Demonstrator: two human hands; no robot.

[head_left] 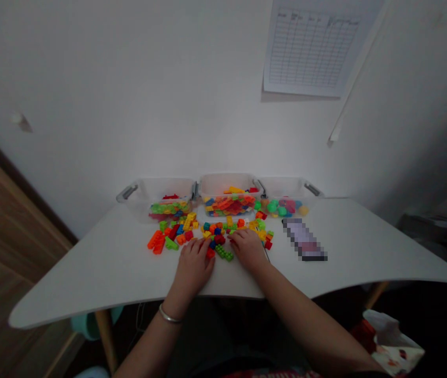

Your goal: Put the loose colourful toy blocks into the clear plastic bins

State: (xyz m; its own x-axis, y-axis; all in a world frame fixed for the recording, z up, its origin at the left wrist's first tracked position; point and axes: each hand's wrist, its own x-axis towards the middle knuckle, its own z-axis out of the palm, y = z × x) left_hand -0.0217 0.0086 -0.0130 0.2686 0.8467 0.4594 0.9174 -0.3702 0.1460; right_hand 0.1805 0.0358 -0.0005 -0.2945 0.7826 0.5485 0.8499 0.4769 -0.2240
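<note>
Loose plastic building bricks [191, 231] in orange, yellow, green, red and blue lie in a scattered heap on the white table [89, 283]. My left hand [194, 265] rests palm down at the heap's near edge, its fingertips beside a red brick [210, 253]. A metal bangle [170, 315] circles that wrist. My right hand [248, 249] lies palm down just to the right, nearest a green brick strip [223, 252]. Its fingertips touch the bricks at the heap's edge. The hands' undersides are hidden, so I cannot tell if either holds a small piece.
Along the table's far edge stand several transparent plastic bins [227, 185] with bricks and rounded pieces inside. A pixelated flat object [304, 240] lies to the right. A printed chart [312, 50] hangs on the wall. A patterned bag [392, 344] sits low at right.
</note>
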